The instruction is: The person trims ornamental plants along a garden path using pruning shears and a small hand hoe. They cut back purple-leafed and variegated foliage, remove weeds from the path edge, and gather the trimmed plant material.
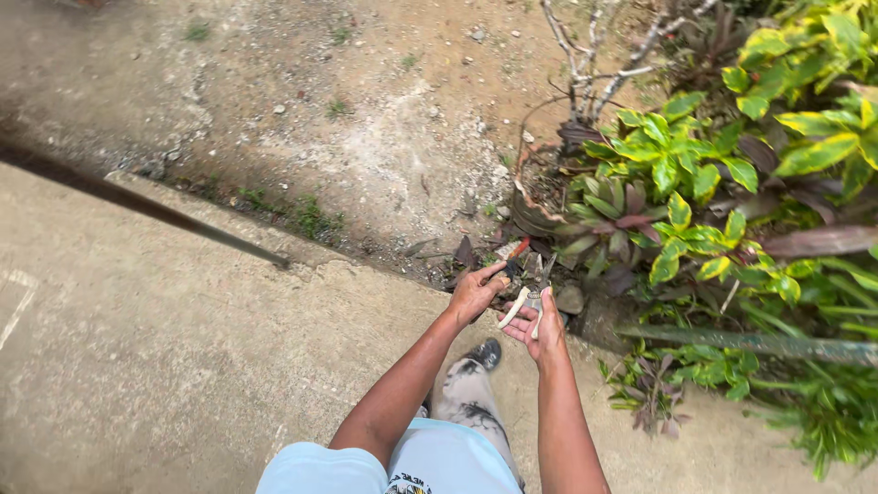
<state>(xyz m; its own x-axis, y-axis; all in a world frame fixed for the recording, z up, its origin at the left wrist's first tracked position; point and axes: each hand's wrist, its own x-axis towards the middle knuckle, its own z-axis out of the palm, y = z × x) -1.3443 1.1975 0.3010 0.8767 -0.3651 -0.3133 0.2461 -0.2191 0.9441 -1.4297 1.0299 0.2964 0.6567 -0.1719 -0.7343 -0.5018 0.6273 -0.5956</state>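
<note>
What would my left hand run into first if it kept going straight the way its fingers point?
Probably the red-handled tool just past the left hand, then the dark pot among the leafy plants; depth is hard to judge.

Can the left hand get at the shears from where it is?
Probably yes. The left hand is right beside the shears, which the right hand holds up by the handles, blades pointing away; nothing lies between them. Its fingers already seem to touch something red there.

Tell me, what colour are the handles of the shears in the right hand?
Pale cream, seen in the head view: shears, right hand.
</note>
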